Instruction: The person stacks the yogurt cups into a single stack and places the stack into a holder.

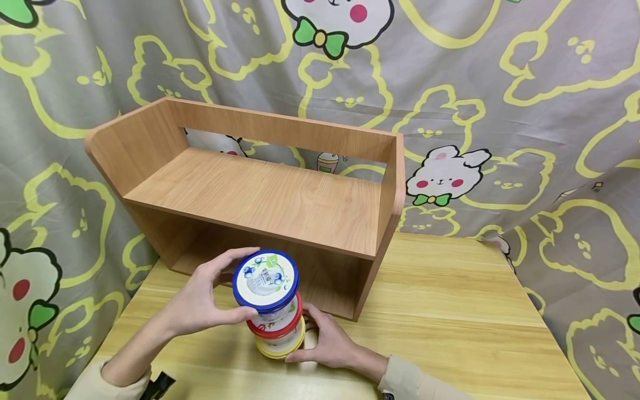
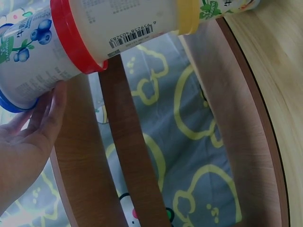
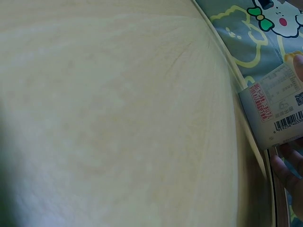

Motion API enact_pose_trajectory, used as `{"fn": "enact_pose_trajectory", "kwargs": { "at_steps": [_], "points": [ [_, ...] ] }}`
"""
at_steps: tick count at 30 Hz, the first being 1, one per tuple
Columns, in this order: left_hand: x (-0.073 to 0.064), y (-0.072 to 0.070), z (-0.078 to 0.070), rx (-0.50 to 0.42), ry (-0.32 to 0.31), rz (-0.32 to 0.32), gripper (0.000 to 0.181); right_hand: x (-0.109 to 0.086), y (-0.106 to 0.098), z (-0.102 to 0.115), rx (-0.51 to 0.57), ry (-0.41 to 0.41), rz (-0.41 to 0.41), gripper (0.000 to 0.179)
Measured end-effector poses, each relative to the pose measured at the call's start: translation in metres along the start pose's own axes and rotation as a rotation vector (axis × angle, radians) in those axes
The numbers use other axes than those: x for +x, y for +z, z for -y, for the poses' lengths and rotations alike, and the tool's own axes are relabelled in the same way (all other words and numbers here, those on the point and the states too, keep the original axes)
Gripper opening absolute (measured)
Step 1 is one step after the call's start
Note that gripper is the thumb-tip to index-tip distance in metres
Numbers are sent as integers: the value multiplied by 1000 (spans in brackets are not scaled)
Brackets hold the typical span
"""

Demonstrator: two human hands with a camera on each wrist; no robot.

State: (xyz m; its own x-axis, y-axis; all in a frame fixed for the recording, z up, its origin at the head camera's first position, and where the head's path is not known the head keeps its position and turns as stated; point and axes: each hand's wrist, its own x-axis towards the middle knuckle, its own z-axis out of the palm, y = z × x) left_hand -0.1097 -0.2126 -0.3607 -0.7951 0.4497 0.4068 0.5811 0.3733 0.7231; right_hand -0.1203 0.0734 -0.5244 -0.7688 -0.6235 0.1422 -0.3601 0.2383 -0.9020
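With fingers curled, the left hand [image 1: 204, 294] grips the blue-lidded tub [image 1: 266, 279] and the right hand [image 1: 332, 341] the yellow-lidded tub [image 1: 281, 343], probably to steady the red-lidded tub [image 1: 276, 323] between.

We find widest passage over tabletop [image 1: 465, 311], lower right of head view. Open room too above upper board of shelf [image 1: 260, 191], upper centre. Lower bay [image 1: 327, 278] opens toward us, but stack of cups [image 1: 274, 314] blocks part of mouth, lower centre. Left hand [image 1: 207, 297] and right hand [image 1: 332, 340] flank stack. Side panel [image 1: 388, 191] walls bay's right end. Curtain [image 1: 450, 66] bounds top edge.
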Motion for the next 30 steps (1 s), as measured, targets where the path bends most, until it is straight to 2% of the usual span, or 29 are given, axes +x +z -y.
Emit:
{"fn": "enact_pose_trajectory", "kwargs": {
  "at_steps": [10,16,20,27,30],
  "points": [
    [-2,1,4,-5,-17,13,98,0,-1,1,-14,-1,2,90],
    [-5,2,5,-10,-28,20,105,-1,0,0,-28,-11,3,89],
    [-11,2,9,-13,4,10,109,0,0,-1,-28,-2,2,91],
    [-27,4,22,-51,-34,-32,111,0,0,0,-19,22,3,91],
    [-34,6,29,-58,-31,-37,112,0,-1,1,-11,34,6,92]
  ]
}}
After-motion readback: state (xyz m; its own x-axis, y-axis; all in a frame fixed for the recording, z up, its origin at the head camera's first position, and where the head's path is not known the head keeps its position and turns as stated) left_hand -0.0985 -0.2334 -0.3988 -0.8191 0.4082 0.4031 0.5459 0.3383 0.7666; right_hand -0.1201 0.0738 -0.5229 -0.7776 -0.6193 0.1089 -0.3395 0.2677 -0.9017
